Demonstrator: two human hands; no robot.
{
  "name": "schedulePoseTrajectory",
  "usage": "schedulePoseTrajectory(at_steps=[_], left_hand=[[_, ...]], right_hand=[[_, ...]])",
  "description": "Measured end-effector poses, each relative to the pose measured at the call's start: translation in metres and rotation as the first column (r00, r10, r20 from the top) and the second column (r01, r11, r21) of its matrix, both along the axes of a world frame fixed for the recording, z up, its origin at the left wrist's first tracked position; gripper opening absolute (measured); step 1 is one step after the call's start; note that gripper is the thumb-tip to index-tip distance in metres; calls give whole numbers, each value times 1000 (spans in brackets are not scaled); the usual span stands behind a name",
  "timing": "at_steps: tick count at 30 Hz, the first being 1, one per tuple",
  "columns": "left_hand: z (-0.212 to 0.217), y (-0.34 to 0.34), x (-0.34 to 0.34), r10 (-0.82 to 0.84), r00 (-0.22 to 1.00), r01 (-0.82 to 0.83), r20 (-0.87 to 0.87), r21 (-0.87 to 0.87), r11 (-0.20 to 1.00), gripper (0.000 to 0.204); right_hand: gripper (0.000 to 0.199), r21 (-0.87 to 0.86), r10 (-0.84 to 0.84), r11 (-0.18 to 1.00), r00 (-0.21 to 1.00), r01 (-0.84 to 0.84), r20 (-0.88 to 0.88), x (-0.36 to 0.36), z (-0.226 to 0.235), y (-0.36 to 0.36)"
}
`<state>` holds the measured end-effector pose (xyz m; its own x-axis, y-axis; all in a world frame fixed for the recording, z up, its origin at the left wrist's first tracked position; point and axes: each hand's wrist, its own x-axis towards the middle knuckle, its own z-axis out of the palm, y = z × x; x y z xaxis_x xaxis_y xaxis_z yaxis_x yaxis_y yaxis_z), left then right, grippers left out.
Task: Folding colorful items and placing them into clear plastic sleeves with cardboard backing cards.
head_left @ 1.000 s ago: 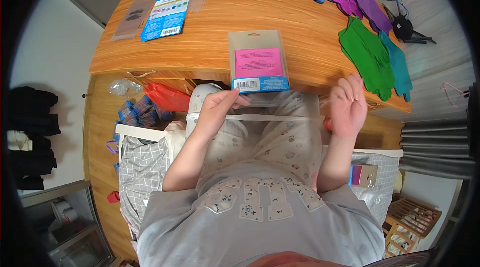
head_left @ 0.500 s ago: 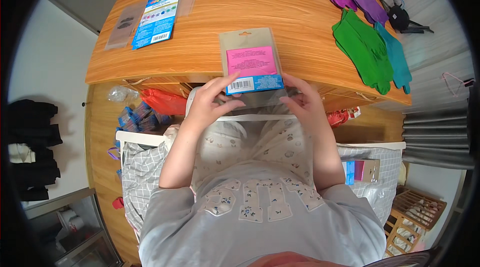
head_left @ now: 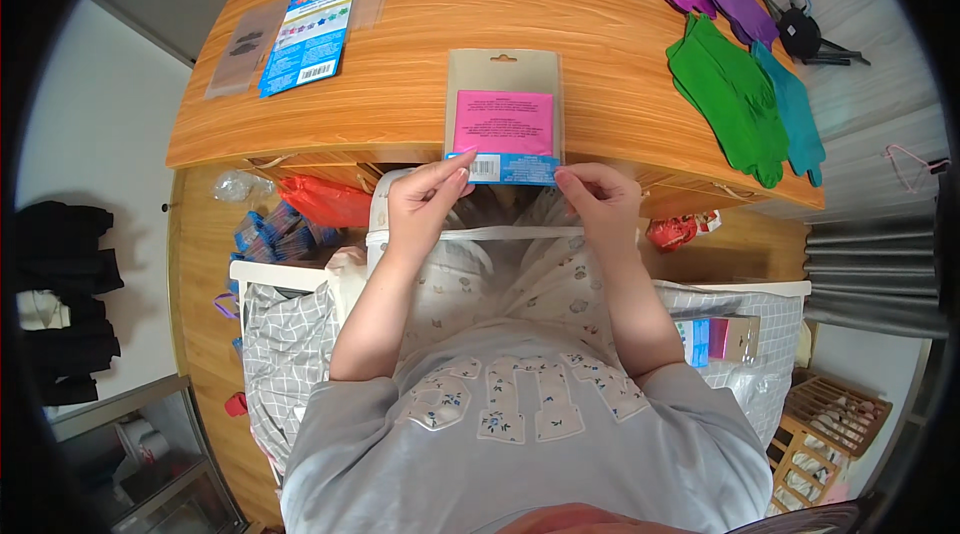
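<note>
A flat package (head_left: 505, 69) lies over the front edge of the wooden table, straight in front of me. It has a brown card backing with a hang hole, a pink folded piece (head_left: 504, 122) with dark print, and a blue card strip (head_left: 528, 170) with a barcode along its near end. My left hand (head_left: 424, 202) pinches the near left corner between thumb and fingers, its index finger lying on the front. At the near right corner, my right hand (head_left: 603, 199) grips the edge with thumb and curled fingers.
Blue printed cards (head_left: 312, 39) lie on a clear bag at the table's left. Green (head_left: 730, 99), teal, purple, pink and blue glossy flat pieces line its far and right edges. A black device (head_left: 800, 34) stands beyond. Another package (head_left: 712, 342) rests beside me on grey checked cloth.
The package has straightened and sits flatter. The clear film that hung out below the blue strip is no longer spread there. Both hands have closed into pinches at the near corners.
</note>
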<state>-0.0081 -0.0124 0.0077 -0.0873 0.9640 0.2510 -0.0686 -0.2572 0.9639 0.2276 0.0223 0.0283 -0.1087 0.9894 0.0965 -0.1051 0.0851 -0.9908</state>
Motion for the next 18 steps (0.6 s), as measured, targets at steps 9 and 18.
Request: schedulePoseTrajectory(at_steps=[9, 18], left_hand=[[24, -9, 18, 79, 921, -22, 383, -150, 988, 53], [33, -21, 56, 74, 549, 136, 832, -177, 975, 40]], right_hand=[[31, -199, -38, 980, 983, 1, -180, -2, 14, -5], [40, -130, -6, 991, 985, -17, -171, -16, 23, -34]])
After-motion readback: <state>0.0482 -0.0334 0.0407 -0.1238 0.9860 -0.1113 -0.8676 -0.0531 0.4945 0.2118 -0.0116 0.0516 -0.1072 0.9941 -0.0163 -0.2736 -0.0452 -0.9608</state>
